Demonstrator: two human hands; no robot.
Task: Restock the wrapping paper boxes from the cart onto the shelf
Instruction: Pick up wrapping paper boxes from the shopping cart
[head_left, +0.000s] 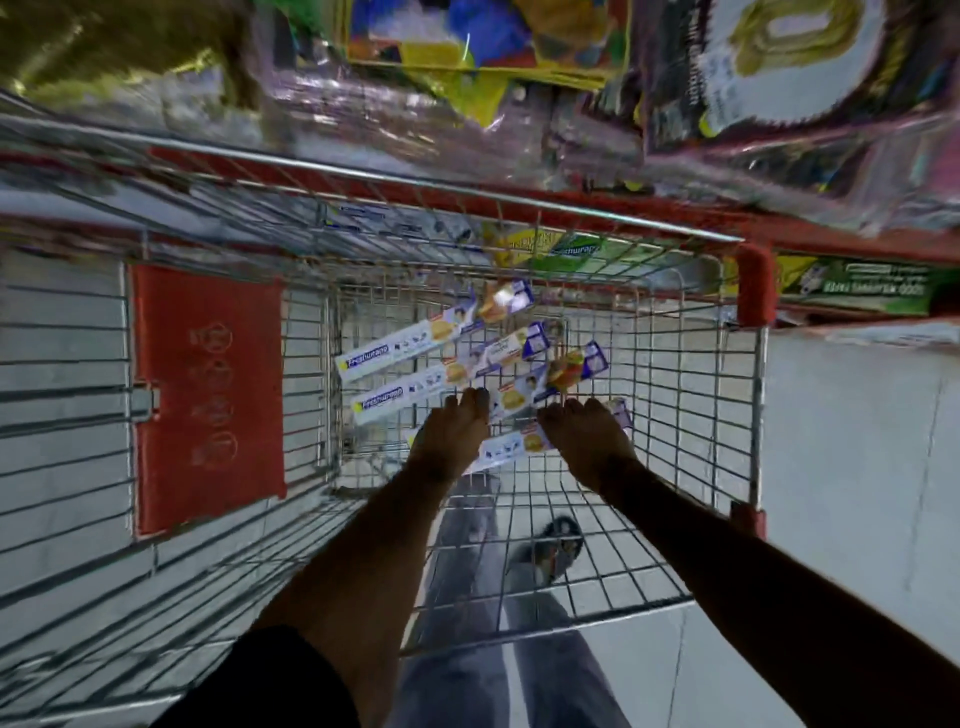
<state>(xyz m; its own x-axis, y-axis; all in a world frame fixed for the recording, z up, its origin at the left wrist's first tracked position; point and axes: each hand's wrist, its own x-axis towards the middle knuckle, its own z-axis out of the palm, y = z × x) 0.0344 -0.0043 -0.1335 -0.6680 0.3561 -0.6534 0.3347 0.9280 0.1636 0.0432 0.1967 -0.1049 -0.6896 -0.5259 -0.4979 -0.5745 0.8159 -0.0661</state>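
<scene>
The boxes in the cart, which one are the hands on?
The nearest box, lowest in the picture. The left hand and right hand both lie over it, while the other boxes lie farther away, untouched.

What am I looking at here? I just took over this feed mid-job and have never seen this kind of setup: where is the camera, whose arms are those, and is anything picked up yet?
There is no machine. The single picture comes from a wide-angle camera on a person's head, looking down, so the edges bend and blur. The two bare arms are that person's. They reach into a wire shopping cart with a red child-seat flap on its left. Four long white-and-blue wrapping paper boxes lie on the cart's floor. The left hand and right hand are both on the nearest box, fingers curled down, but I cannot tell whether it is gripped yet. Green boxes sit on the shelf beyond. Below the cart you see the person's legs.
</scene>
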